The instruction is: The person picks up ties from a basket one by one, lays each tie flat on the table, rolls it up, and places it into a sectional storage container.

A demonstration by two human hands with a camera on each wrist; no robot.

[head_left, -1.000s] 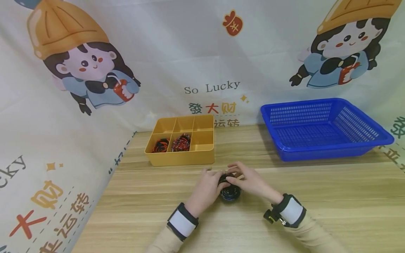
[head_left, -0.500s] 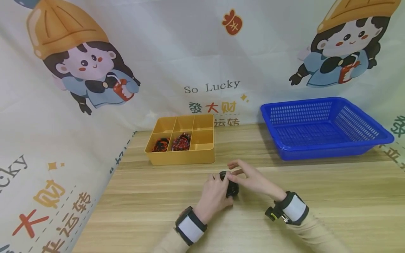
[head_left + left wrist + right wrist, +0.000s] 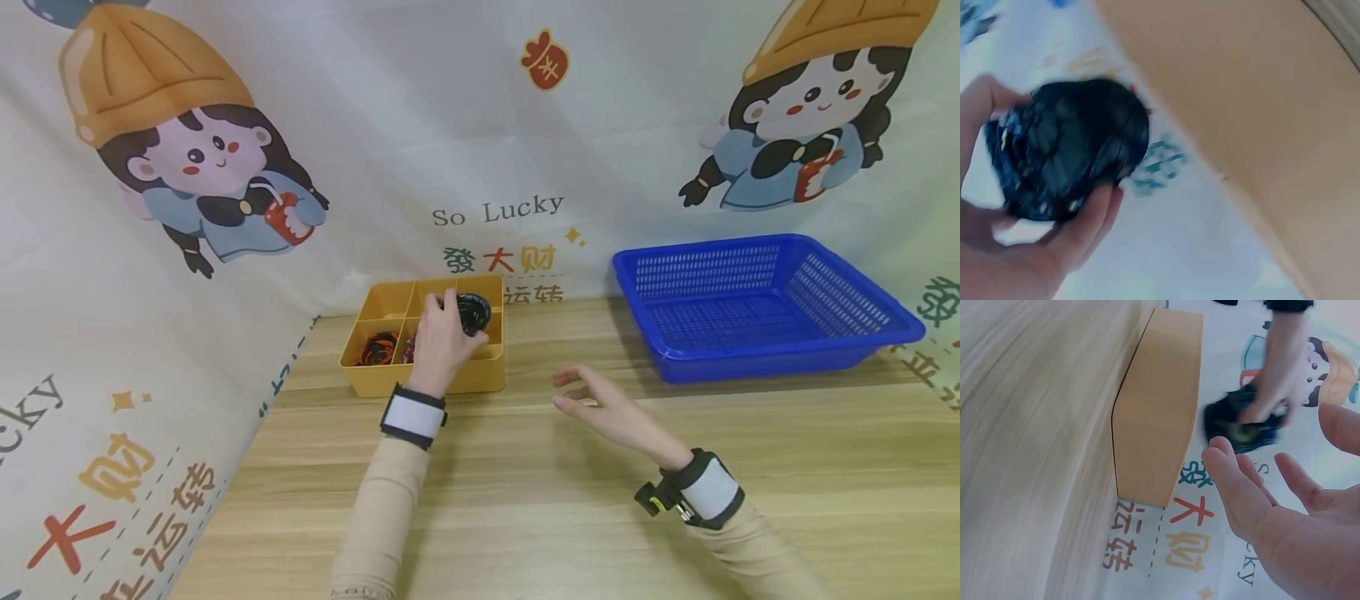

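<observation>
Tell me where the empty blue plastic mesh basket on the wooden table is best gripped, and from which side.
Probably by the rim of the blue plastic mesh basket, along its near long edge, coming from the front. The rim flares outward into a lip above sloping perforated walls, so fingers can hook under it. The open right hand lies nearest that edge; the left hand holds a dark rolled bundle over the yellow divided box.

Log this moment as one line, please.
left hand: holds dark roll over yellow organizer, right side | right hand: open, holds nothing, above table | blue basket: far right

Head view overlooks table, wrist views close-up
</observation>
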